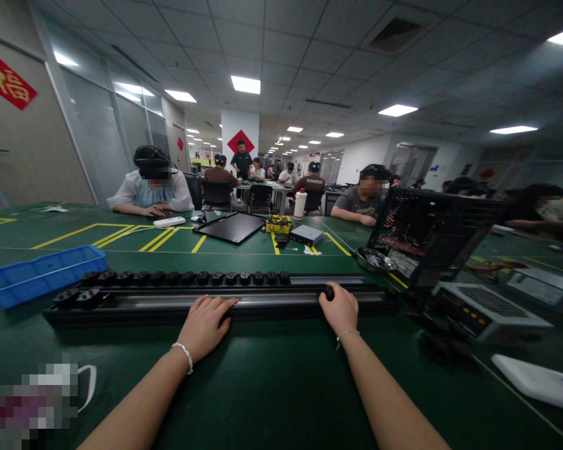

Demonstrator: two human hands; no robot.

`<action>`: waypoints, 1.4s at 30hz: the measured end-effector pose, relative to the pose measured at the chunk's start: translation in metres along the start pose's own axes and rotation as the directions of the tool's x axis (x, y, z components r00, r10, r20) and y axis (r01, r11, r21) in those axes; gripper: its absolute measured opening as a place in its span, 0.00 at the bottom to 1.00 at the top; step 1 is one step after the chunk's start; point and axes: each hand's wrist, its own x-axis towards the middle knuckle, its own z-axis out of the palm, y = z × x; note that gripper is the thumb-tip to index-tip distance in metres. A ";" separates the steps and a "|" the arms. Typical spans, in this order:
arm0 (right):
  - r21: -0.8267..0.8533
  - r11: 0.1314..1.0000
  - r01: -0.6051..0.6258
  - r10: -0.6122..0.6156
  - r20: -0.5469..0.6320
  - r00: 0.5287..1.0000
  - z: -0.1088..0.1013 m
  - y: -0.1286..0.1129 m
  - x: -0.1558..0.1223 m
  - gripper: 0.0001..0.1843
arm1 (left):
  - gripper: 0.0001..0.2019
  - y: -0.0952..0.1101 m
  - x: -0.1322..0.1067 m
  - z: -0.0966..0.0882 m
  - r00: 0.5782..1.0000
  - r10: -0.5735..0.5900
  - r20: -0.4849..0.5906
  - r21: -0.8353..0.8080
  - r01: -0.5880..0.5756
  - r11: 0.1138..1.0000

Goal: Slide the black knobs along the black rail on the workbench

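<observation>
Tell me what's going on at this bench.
A person works at a green table on a long black rail. Their left hand rests flat on the rail's front edge, while the right hand pinches a small black part sitting on the rail. A row of similar black parts lines its far track. A blue tray lies left, an open computer case right. Other people sit behind.

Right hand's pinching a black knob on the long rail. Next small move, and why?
Likely slide the knob left along the rail: the right hand pinches it alone, apart from the knob row, and the left hand lies flat on the rail, steadying it.
</observation>
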 end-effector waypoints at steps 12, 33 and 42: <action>-0.001 1.000 -0.023 0.023 0.020 1.000 0.000 0.001 0.001 0.19 | 0.19 -0.001 -0.001 0.001 1.000 -0.012 0.004 -0.010 0.013 1.000; -0.081 0.997 -0.018 0.020 0.025 0.999 0.004 0.005 0.003 0.22 | 0.19 0.000 0.000 0.000 1.000 -0.009 0.015 -0.004 0.009 1.000; -0.040 0.999 -0.034 0.035 0.030 0.999 0.004 0.007 0.004 0.23 | 0.19 -0.001 -0.001 0.000 1.000 -0.013 0.019 -0.016 0.013 1.000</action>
